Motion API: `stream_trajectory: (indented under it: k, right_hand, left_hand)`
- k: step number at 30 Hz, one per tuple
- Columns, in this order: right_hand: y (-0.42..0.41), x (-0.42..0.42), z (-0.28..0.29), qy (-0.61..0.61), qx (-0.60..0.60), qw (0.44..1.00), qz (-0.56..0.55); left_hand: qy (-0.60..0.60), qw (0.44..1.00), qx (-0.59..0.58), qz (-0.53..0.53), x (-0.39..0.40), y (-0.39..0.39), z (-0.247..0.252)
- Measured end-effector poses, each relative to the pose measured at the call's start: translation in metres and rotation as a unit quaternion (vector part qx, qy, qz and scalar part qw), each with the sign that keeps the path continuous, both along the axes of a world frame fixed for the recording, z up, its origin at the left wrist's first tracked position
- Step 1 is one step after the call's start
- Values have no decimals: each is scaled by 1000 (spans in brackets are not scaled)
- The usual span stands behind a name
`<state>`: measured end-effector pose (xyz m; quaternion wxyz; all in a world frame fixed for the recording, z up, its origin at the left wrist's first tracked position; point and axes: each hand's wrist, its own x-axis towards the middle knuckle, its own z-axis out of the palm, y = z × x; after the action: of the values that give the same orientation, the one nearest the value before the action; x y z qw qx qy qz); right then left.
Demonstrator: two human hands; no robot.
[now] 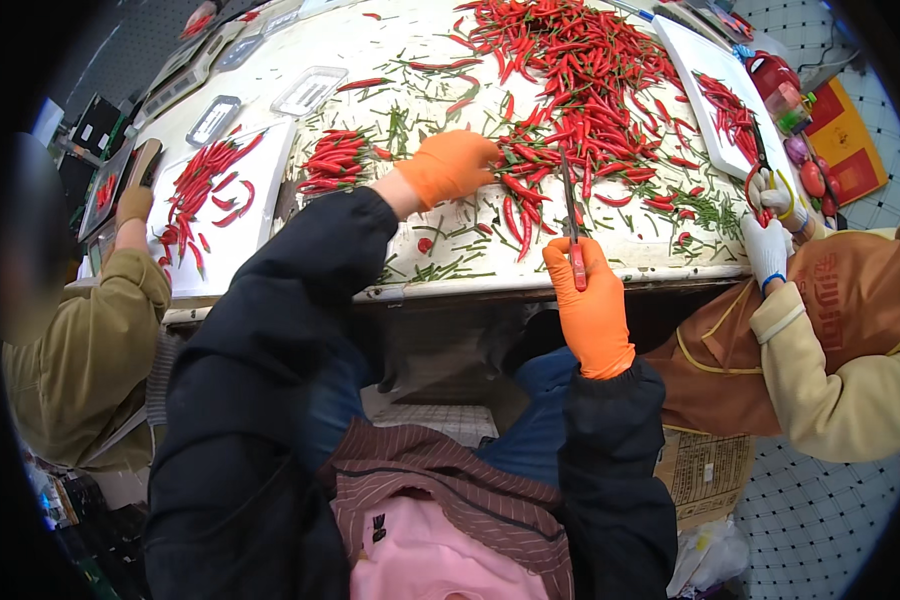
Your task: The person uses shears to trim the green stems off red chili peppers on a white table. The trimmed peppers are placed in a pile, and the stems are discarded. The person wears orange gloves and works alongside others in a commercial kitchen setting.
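My left hand (450,169), in an orange glove, is at the near left edge of a big heap of red chili peppers (585,82). Its fingertips touch the chilies there; whether they grip one is hidden. In the orange-gloved right hand (591,307) is a red-handled cutting tool (578,268). Its long dark blade points away from me over the chilies; seen edge-on, it could be scissors or a knife. Left of my left hand lies a smaller pile of chilies (337,159). Cut green stems (450,262) are scattered near the table's front edge.
A white board (259,187) bearing chilies lies left, beside a person's gloved hand (133,204). Clear plastic trays (309,90) sit farther back. To the right, a person's white-gloved hands (769,232) hold scissors (759,154) by another white board (690,56). The table's front edge (480,289) is before me.
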<state>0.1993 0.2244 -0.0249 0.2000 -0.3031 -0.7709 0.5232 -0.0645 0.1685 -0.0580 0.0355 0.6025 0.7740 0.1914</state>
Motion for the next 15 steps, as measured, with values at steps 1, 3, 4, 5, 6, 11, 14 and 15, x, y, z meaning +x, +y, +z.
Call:
stream_trajectory:
  k: [1, 3, 4, 5, 6, 11, 14, 15]
  right_hand:
    - [0, 0, 0, -6, 0, 1000, 1]
    - [2, 2, -1, 3, 1, 1000, -6]
    - [2, 3, -2, 9, -1, 1000, -10]
    - [2, 4, -3, 16, -2, 1000, -13]
    - [0, 3, -1, 6, -4, 1000, -10]
    - [-1, 3, 3, -1, 1, 1000, 11]
    - [1, 6, -5, -22, 20, 999, 16]
    - [1, 6, -6, -42, 35, 998, 25]
  left_hand:
    - [16, 999, -28, 6, 2, 6, -7]
    - [7, 999, -32, -1, 4, 16, -12]
    - [-31, 998, -53, -2, 5, 15, 0]
    - [-69, 995, -74, -3, 5, 13, 8]
    - [-98, 993, -53, -30, -4, 1, 13]
    - [-389, 920, -52, 5, -14, -29, 32]
    - [-519, 854, -35, 5, 0, -37, 39]
    - [-537, 843, -25, 13, 4, -42, 41]
